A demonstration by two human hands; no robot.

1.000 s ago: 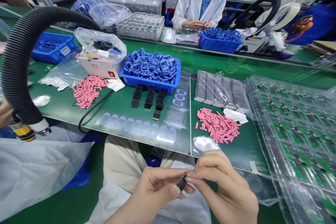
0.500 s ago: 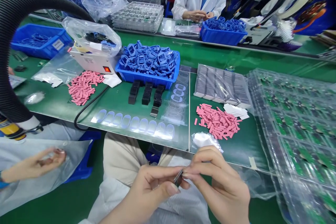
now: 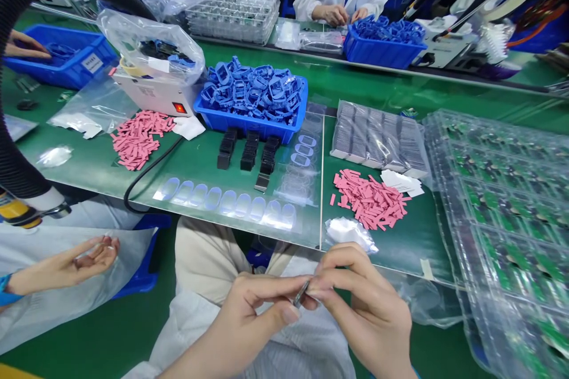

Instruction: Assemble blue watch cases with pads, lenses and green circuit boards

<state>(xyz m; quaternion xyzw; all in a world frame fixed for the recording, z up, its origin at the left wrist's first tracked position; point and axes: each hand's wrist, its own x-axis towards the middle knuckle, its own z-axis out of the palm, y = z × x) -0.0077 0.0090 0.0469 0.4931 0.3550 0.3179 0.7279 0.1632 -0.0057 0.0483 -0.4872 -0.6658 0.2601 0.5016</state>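
Over my lap, my left hand is closed, with a small dark flat piece pinched edge-on between thumb and fingers. My right hand meets it from the other side, thumb and fingertips pressed together at the piece's upper end. Those fingertips partly cover the piece, so its kind cannot be made out. On the table ahead are stacks of similar-looking black rectangular pieces, with a single one in front. A row of clear oval films lies along the table's near edge.
A blue bin holds blue plastic frames. Pink strips lie in a pile at right, near a bagged block of grey pieces. Clear trays of green circuit boards stand far right. A co-worker's hand is at left.
My hands stay together on the small piece, shifting slightly. The view has tilted a little downward. At far left, a co-worker's hand now reaches into the blue bin.
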